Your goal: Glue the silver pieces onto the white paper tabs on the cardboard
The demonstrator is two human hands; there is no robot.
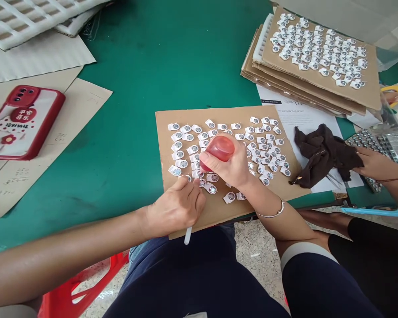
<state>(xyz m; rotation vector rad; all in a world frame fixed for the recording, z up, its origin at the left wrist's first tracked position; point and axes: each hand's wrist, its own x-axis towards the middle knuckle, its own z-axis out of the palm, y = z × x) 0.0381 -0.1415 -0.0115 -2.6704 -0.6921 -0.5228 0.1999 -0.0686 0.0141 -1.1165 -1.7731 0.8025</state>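
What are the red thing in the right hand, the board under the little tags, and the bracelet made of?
Red thing: probably plastic or rubber, glossy, since it looks translucent with bright highlights.
Board: likely cardboard, matte, judging by its plain brown, papery surface.
Bracelet: apparently polished metal, from its silvery shine; which metal is unclear.

Flat brown cardboard sheet (215, 211), small white tabs with round dark-patterned discs (181, 164) spread over it in loose rows, translucent red rounded bottle (221, 148) tilted above them, slim white stick (187, 236) jutting past the near edge
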